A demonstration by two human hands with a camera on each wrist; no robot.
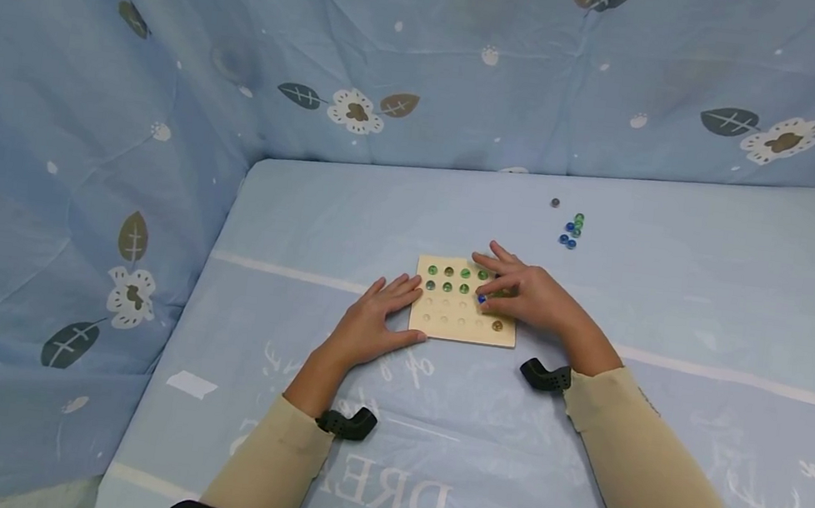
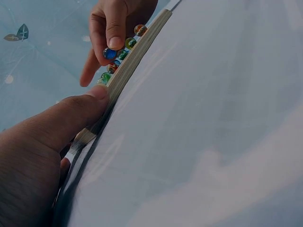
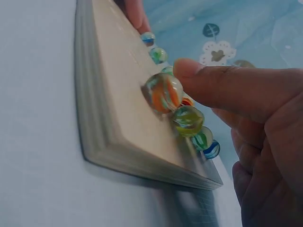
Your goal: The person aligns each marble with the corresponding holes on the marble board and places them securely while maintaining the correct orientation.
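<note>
A pale wooden board (image 1: 451,333) with rows of round hollows lies flat on the table. Marbles, mostly green, fill hollows in its two far rows, such as one green marble (image 1: 464,289). An orange-swirled marble (image 3: 163,92) sits alone near the front right corner. My left hand (image 1: 373,324) rests against the board's left side, its fingers extended and the thumb at the front left corner. Between thumb and fingertips my right hand (image 1: 538,301) pinches a blue marble (image 2: 110,53) over the board's right half. That hand covers some far-right hollows in the head view.
Several loose blue and green marbles (image 1: 571,237) lie beyond the board, to the right, with a dark greyish marble (image 1: 555,203) slightly apart. A light blue cloth (image 1: 734,300) covers the table. White tape (image 1: 192,385) is at the left. Patterned curtains (image 1: 457,84) hang behind.
</note>
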